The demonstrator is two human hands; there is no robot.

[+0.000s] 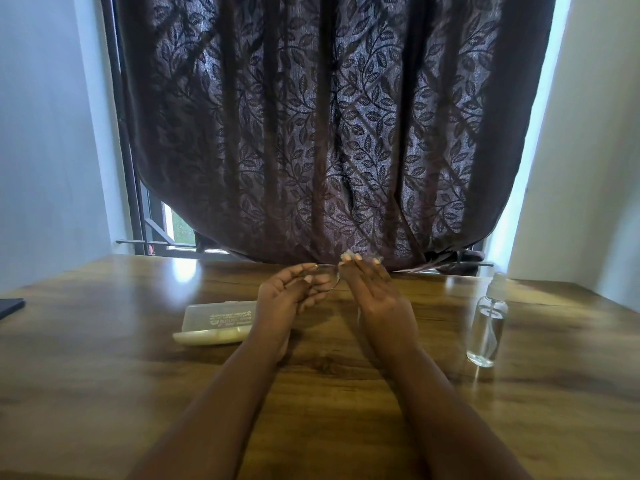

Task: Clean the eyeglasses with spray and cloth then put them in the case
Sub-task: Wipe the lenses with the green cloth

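- Both hands are raised over the wooden table (329, 393), holding the eyeglasses (329, 273) between them, just in front of the dark leaf-patterned curtain (311, 116)
- The left hand (294, 292) has its fingers curled round one side of the thin frame; the right hand (372, 289) pinches the other side with fingertips up, and something pale shows at its tips, maybe the cloth, though I can't tell for sure
- The case (216, 322) lies shut on the table just left of the left wrist; the spray bottle (487, 320) stands upright well off to the right, untouched
- To my eye this is the wiping stage, or the lead-up to it
- Best to steady the rim with the left hand and not the lens, rub each lens lightly on both faces, and keep pressure off the thin bridge so it doesn't bend
- The case needs opening before the glasses can go in
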